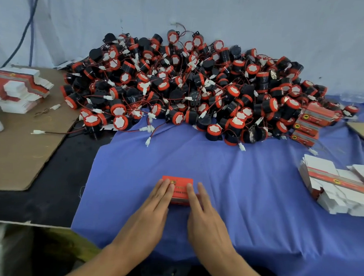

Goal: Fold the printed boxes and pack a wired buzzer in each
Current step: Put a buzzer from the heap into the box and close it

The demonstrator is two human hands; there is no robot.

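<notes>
The cloth [238, 184] is blue woven fabric, matt and softly creased. At 12 o'clock the buzzers [190, 85] have black plastic bodies with a slight gloss, red plastic rims and matt white faces. Their thin wires [57, 132] look plastic-coated and end in white plastic plugs [38, 132]. The box [182, 190] at centre is red printed card with a faint sheen. Flat boxes [333, 185] at 3 o'clock show matt white card. At 9 o'clock the cardboard [16, 153] is brown, matt and rough-edged.
</notes>
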